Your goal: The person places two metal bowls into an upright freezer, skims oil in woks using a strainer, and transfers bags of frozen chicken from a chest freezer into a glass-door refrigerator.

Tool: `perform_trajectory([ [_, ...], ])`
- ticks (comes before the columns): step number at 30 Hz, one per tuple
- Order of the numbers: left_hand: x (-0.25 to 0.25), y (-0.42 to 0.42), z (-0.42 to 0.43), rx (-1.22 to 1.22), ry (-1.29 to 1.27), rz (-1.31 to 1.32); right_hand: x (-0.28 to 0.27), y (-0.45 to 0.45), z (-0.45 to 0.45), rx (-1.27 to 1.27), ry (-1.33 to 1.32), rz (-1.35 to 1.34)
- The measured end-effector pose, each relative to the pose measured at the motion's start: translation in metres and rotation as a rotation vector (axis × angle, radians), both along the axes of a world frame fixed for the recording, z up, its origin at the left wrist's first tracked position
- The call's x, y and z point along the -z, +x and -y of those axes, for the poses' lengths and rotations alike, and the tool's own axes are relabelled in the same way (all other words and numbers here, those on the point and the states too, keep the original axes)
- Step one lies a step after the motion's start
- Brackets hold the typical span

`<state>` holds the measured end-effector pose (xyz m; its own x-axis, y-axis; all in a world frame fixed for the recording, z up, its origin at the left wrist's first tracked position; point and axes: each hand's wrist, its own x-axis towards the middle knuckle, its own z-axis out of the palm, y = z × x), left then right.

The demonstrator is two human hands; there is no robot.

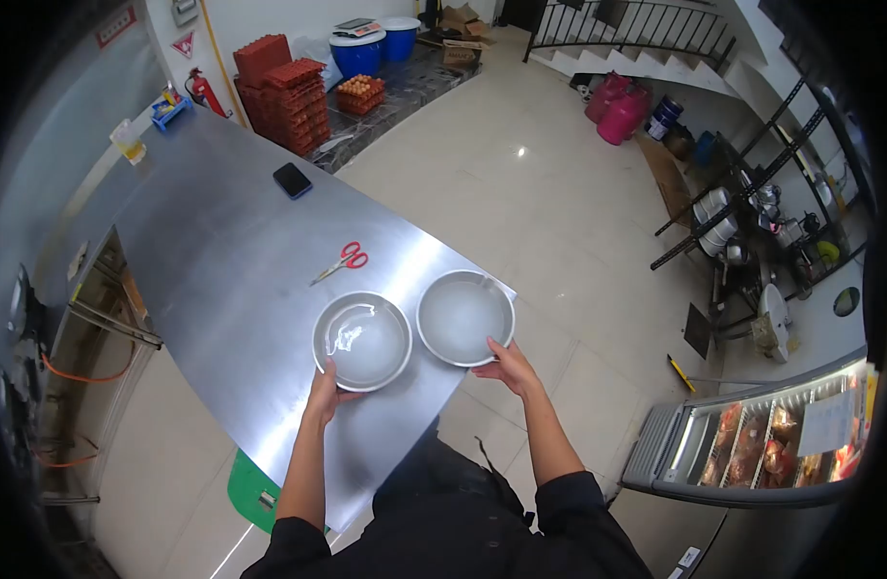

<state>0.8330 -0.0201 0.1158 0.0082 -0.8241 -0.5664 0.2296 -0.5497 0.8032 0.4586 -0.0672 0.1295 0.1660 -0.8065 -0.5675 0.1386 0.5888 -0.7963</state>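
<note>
My left hand [327, 394] grips the near rim of a round metal cake pan [363, 343], thumb over the edge and fingers below it. Bright glare lies on this pan's bottom. A second round cake pan [464, 317], duller inside, is held at its near right rim by my right hand [507, 368]. The two pans are side by side, close together, over the right end of the steel table [221, 261]. Whether they rest on the table or hang just above it, I cannot tell. Red-handled scissors [345, 261] lie just beyond the left pan.
A phone [292, 180] lies farther up the table. Stacked red egg trays [281, 101] and blue tubs [356, 53] stand on a ledge beyond. A green stool [250, 490] is below the near edge. To the right are a display fridge [752, 434] and a black rack [742, 183].
</note>
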Motion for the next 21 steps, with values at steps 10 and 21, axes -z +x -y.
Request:
perform_trajectory([
  [10,-0.003,0.005,0.023,0.084,0.090,0.048,0.025,0.007,0.001,0.231,0.014,0.046],
  [21,0.004,-0.041,0.037,0.252,0.067,0.068,0.032,-0.067,-0.095,0.411,0.088,-0.001],
])
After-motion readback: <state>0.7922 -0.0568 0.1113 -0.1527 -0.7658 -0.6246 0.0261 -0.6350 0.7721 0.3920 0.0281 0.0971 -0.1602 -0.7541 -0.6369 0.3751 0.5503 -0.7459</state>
